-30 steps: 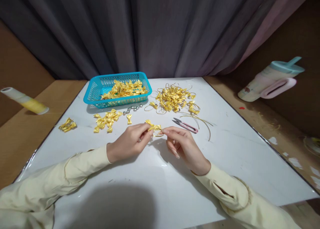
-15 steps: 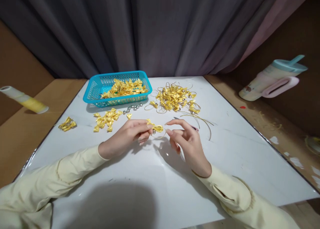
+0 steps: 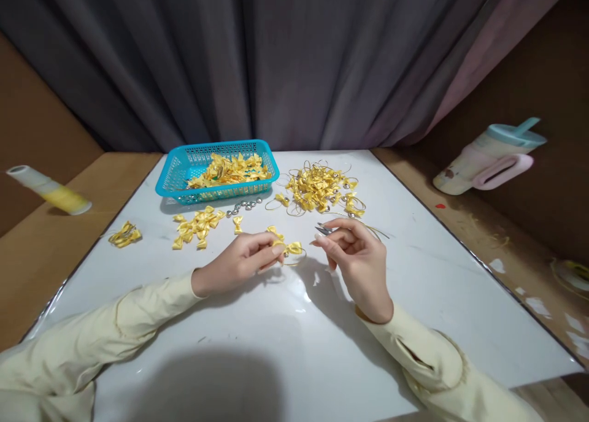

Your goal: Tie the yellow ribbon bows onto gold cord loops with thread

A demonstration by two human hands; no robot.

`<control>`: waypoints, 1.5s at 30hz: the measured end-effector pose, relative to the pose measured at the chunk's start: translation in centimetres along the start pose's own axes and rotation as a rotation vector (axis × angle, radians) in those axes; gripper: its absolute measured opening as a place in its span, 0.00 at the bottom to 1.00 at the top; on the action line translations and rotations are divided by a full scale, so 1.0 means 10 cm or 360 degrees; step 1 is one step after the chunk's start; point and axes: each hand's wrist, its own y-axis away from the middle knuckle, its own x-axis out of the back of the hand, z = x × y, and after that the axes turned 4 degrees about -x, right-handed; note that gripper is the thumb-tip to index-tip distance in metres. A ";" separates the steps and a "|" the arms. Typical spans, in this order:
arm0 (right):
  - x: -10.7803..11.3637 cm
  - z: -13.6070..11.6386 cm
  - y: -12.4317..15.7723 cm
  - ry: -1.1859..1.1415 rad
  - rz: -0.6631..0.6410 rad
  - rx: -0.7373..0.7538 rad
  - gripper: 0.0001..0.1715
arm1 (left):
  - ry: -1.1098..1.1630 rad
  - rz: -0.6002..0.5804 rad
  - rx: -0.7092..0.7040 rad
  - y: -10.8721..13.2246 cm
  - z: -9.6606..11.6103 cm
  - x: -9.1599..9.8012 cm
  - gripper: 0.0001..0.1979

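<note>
My left hand (image 3: 239, 262) pinches a yellow ribbon bow (image 3: 288, 247) with a thin gold loop, just above the white board (image 3: 437, 275). My right hand (image 3: 359, 259) lies to the right of the bow, apart from it. Its fingers curl over the small pink thread snips (image 3: 322, 230), and only the metal tips stick out to the left. Both arms are in pale yellow sleeves.
A blue basket (image 3: 170, 183) of yellow bows stands at the back left, with silver beads (image 3: 246, 205) in front of it. Loose bows (image 3: 197, 224) lie left of centre and a small bunch (image 3: 123, 235) further left. A pile of looped bows (image 3: 319, 189) sits behind my right hand. A thread spool (image 3: 48, 190) and a pink jug (image 3: 490, 158) flank the board.
My right hand let go of the bow's loop, moved right and back, and closed over the snips. My left hand kept the bow and hardly moved.
</note>
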 end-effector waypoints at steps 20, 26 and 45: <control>0.16 0.07 -0.18 -0.0090 -0.1657 -0.0365 0.34 | 0.0244 -0.0688 0.0054 -0.02 0.06 0.01 0.13; 0.10 0.02 -0.12 0.0269 -0.1296 -0.0155 0.11 | 0.0035 -0.0662 0.0017 -0.02 0.09 0.02 0.14; 0.09 0.07 -0.03 0.1477 -0.0213 0.1780 0.11 | -0.0096 -0.0483 0.0280 -0.05 0.01 -0.05 0.12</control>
